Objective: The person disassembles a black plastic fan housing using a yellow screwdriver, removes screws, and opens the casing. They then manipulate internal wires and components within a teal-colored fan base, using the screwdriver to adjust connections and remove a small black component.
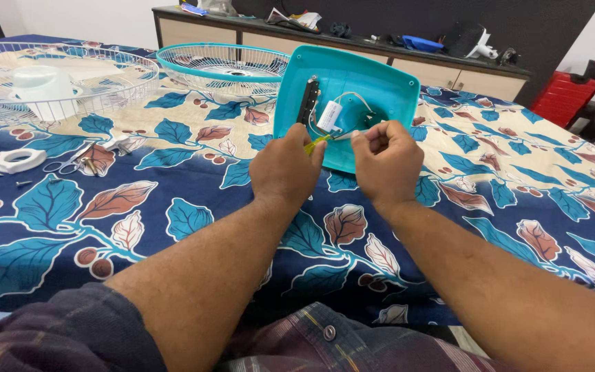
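A teal plastic fan base (pixel 373 83) stands tilted on its edge on the table, its hollow underside facing me. Inside it I see a black switch block (pixel 309 100), a white capacitor (pixel 330 116) and thin wires. My left hand (pixel 285 169) is closed around a yellow-green screwdriver handle (pixel 317 142) at the base's lower edge. My right hand (pixel 385 162) pinches the screwdriver's metal shaft (pixel 347 135), close to the wires.
A leaf-patterned blue cloth (pixel 173 179) covers the table. A white fan guard with a white blade hub (pixel 43 86) lies far left, a teal-rimmed guard (pixel 222 67) behind. A white ring (pixel 18 160), scissors (pixel 70 162) and screws lie left. A cluttered sideboard (pixel 352 48) and red chair (pixel 569 93) stand behind.
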